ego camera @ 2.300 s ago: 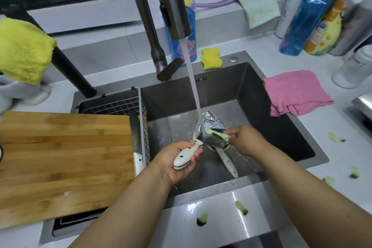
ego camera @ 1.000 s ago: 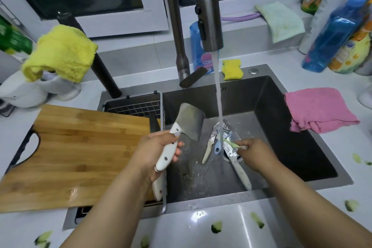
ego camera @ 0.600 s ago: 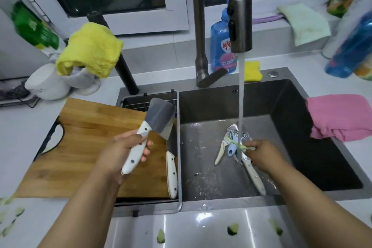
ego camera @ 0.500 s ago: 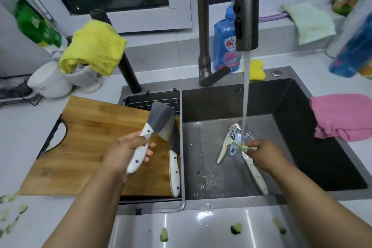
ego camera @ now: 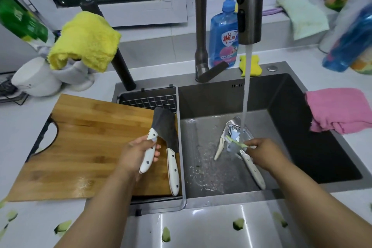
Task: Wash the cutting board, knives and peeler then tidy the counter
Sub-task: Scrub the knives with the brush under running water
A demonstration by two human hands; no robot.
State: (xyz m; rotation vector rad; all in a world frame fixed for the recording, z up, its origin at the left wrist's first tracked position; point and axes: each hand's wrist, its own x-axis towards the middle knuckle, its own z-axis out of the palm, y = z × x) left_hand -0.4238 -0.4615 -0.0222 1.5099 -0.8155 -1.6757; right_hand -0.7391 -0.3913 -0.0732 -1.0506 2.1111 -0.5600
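A: Cleaver (ego camera: 165,127) — where is it sitting?
B: Over the cutting board's (ego camera: 90,147) right edge; the left hand (ego camera: 136,153) is gripping its white handle, fingers wrapped round.
A: And the right hand (ego camera: 261,153)?
B: It's pinching a green brush (ego camera: 236,142) over knives in the sink (ego camera: 322,147), under running water (ego camera: 246,90).

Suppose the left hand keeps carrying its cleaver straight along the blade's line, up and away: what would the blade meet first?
Probably the wire drain basket just beyond the cleaver in the left hand, though depth is unclear.
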